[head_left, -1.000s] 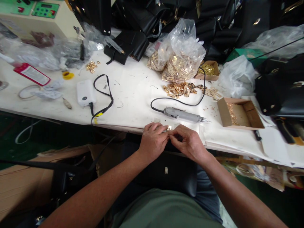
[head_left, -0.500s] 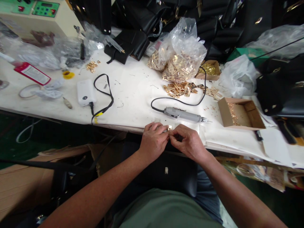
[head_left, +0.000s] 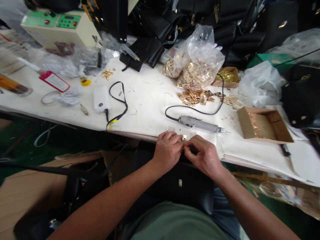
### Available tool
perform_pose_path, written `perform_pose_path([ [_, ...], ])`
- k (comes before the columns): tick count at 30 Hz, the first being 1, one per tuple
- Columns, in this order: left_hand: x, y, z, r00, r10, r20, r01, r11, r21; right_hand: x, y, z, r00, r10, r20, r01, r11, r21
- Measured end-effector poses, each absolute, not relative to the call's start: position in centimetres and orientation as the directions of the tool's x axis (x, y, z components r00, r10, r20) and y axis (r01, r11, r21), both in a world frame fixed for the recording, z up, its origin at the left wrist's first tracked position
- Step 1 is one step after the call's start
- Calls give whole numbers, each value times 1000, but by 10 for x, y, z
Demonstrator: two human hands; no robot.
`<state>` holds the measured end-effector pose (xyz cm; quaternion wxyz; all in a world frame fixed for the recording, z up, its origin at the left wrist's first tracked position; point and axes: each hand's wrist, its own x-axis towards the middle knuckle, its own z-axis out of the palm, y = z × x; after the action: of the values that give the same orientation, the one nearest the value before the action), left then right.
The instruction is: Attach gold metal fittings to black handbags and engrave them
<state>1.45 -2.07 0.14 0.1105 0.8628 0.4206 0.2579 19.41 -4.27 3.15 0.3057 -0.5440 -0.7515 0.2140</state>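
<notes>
My left hand [head_left: 168,149] lies at the table's front edge, its fingers curled against a small gold metal plate [head_left: 184,137]. Close beside it, my right hand [head_left: 203,150] is pinched, thumb against forefinger, at the lower edge of that plate; whatever sits in the pinch is too small to make out. Across my lap rests a black leather bag piece [head_left: 190,191] with a small pale patch on it. Just beyond my hands lies a grey electric screwdriver [head_left: 200,125], its bit pointing right.
Gold plates [head_left: 195,96] are heaped before a clear plastic bag [head_left: 197,66] full of more. A cardboard box [head_left: 265,125] with tiny coppery screws stands at the right. A white power bank [head_left: 101,100] with a black cable lies left. Black bags [head_left: 150,23] crowd the back.
The view has swung a little to the left, so everything appears shifted right and slightly down. My hands keep nearly the same pose at the gold plate.
</notes>
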Motion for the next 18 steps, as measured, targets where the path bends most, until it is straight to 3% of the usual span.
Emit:
perform_pose_path([
  [11, 12, -28, 0, 520, 777, 354, 704, -625, 339, 201, -46, 37, -251, 926, 282, 651, 378, -659],
  [15, 11, -30, -6, 502, 758, 416, 712, -635, 298, 188, -45, 76, -157, 902, 403, 604, 410, -684],
  [18, 12, -31, -7, 504, 764, 403, 733, -625, 269, 159, -43, 122, -178, 808, 561, 496, 567, -658],
])
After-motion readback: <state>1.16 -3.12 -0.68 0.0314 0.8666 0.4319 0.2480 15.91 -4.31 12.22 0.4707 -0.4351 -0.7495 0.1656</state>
